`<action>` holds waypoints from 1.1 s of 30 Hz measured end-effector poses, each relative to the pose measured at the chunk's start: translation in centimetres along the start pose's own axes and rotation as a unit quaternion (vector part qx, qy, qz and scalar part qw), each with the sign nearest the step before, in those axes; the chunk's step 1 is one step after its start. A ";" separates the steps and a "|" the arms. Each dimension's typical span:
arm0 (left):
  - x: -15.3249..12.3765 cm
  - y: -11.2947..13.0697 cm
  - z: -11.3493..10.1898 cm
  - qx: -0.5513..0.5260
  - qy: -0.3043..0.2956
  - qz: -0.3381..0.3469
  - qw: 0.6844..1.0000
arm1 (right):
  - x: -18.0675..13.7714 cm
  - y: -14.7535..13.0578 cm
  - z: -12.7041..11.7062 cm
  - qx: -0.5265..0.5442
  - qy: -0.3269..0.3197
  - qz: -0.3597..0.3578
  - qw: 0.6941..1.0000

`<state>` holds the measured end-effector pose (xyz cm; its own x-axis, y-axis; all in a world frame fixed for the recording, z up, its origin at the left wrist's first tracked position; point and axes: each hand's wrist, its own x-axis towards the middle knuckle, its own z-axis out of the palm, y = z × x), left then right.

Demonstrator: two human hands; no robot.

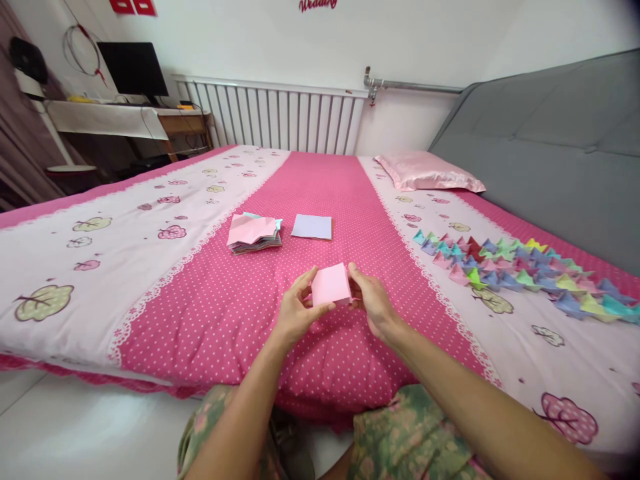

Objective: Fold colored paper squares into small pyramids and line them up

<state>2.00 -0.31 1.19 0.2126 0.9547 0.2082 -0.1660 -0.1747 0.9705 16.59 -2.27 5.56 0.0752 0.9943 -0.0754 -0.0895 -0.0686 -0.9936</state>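
Observation:
A small pink sheet of paper (pixel 331 285), partly folded, is held up between my two hands above the bed's near edge. My left hand (pixel 299 307) grips its left side, with the thumb along the lower edge. On the other side, my right hand (pixel 371 297) has its fingers closed at the paper's right edge; some fingertips are hidden behind it. Beyond the hands lie a flat stack of lilac paper squares (pixel 312 227) and, left of it, a looser pile of creased papers (pixel 254 231) with a pink one on top.
Rows of folded paper boats (pixel 520 267) in several colours stand on the bed at the right. A pink pillow (pixel 427 171) lies farther back by the grey headboard (pixel 555 140). A radiator (pixel 280 113) and a desk with a monitor (pixel 134 70) are along the far wall.

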 end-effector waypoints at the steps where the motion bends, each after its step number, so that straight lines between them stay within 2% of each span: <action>1: 0.0 0.2 0.0 -0.019 0.010 -0.014 1.000 | 0.0 -0.1 0.0 0.008 -0.008 0.005 1.000; 6: -0.2 1.4 0.1 -0.111 0.029 -0.042 0.993 | 0.1 0.1 0.1 0.010 -0.034 0.018 0.999; 11: -0.5 1.9 0.2 -0.172 0.032 -0.047 0.983 | 0.4 0.8 0.1 -0.009 -0.030 0.008 0.999; 15: -0.3 1.5 0.6 -0.222 0.046 -0.048 0.973 | 0.3 0.7 0.3 -0.007 -0.012 -0.015 1.000; 19: 0.0 1.1 0.8 -0.245 0.100 -0.055 0.963 | -0.1 0.5 0.5 -0.028 -0.012 -0.068 0.997; 26: 0.2 0.9 0.2 -0.244 0.147 -0.108 0.953 | 0.2 0.8 0.4 -0.111 -0.065 -0.117 0.985; 33: 0.4 1.2 -0.4 -0.265 0.172 -0.121 0.941 | 1.0 1.1 -0.5 -0.183 -0.134 -0.163 0.960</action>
<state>1.47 -0.03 2.40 -0.0024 0.9884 -0.1515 -0.6296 0.1163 0.7682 17.06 -1.35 4.31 -0.2229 0.9498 0.2193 0.2532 0.2737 -0.9279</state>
